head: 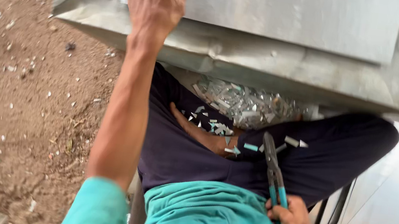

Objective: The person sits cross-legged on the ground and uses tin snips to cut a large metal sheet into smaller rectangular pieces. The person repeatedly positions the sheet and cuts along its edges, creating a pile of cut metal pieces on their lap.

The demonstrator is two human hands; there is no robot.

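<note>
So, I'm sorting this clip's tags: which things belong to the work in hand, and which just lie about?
In hand:
- left hand on the grey sheet-metal panel
- right hand gripping teal-handled metal snips

Lying about:
- small shiny metal offcuts heaped on the lap
- pale scraps scattered over the brown dirt ground

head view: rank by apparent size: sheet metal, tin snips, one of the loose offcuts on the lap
1. Sheet metal: spans most of the frame's top, under the left hand.
2. Tin snips: teal-handled, held in the right hand.
3. Offcut: small sliver on the dark trousers.
The snips lie nearer the camera, yet the order is plain.
</note>
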